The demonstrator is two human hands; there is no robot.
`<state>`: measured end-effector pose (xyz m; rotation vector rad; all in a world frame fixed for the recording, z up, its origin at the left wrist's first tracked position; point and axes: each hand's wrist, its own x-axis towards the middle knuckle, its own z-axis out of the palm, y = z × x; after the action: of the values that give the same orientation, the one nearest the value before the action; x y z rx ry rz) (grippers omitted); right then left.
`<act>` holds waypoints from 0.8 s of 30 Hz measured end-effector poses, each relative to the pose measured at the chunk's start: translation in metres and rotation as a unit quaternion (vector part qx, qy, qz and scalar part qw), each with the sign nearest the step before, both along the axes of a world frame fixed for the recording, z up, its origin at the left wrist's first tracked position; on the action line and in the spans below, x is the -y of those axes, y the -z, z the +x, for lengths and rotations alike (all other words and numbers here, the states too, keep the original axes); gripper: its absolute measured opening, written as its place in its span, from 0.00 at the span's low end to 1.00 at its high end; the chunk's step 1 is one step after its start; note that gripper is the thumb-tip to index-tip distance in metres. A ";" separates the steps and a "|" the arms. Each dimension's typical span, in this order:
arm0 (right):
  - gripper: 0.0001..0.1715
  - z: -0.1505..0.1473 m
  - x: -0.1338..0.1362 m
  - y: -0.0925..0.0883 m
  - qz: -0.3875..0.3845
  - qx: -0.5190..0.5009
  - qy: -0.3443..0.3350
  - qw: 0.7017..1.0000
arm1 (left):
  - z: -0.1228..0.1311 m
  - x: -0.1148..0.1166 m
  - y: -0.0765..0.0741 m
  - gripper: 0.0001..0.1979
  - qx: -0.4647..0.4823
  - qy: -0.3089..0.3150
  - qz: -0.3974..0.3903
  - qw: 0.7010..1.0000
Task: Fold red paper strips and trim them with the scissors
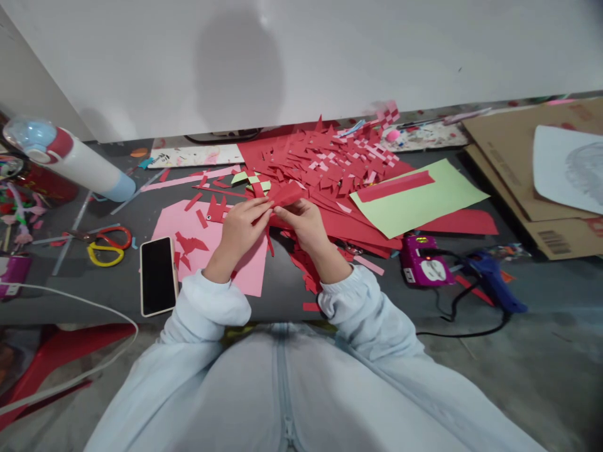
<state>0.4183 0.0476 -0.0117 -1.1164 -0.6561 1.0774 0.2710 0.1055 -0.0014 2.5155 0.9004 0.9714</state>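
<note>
My left hand [242, 227] and my right hand [305, 223] both pinch a folded piece of red paper [286, 194] just above the dark table [287, 289]. The fingers of each hand are closed on its ends. Under my left hand lies a pink sheet [245, 263] with small red cut-outs [191, 243] on it. Behind my hands spreads a big pile of red paper strips and woven red-and-pink squares [330, 166].
A black phone [157, 275] lies left of the pink sheet. Red and yellow scissors [108, 245] and a white bottle [70, 160] are farther left. A light green sheet [419, 198], a purple device [421, 260], a blue glue gun [492, 279] and cardboard [518, 169] are to the right.
</note>
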 end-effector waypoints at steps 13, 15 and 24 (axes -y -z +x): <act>0.14 0.021 0.000 0.007 0.048 0.510 0.174 0.841 | -0.005 -0.007 -0.005 0.15 -0.107 -0.008 0.119 0.987; 0.12 0.020 0.002 0.006 0.054 0.582 0.164 0.795 | -0.005 -0.007 -0.006 0.15 -0.123 0.007 0.132 0.984; 0.14 0.015 0.006 0.005 0.080 0.687 0.093 0.717 | -0.003 -0.006 -0.006 0.14 -0.153 0.029 0.134 0.979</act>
<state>0.4334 0.0416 -0.0167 -1.6888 -1.6939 -0.2133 0.2679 0.1114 0.0047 2.9619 0.8170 0.7396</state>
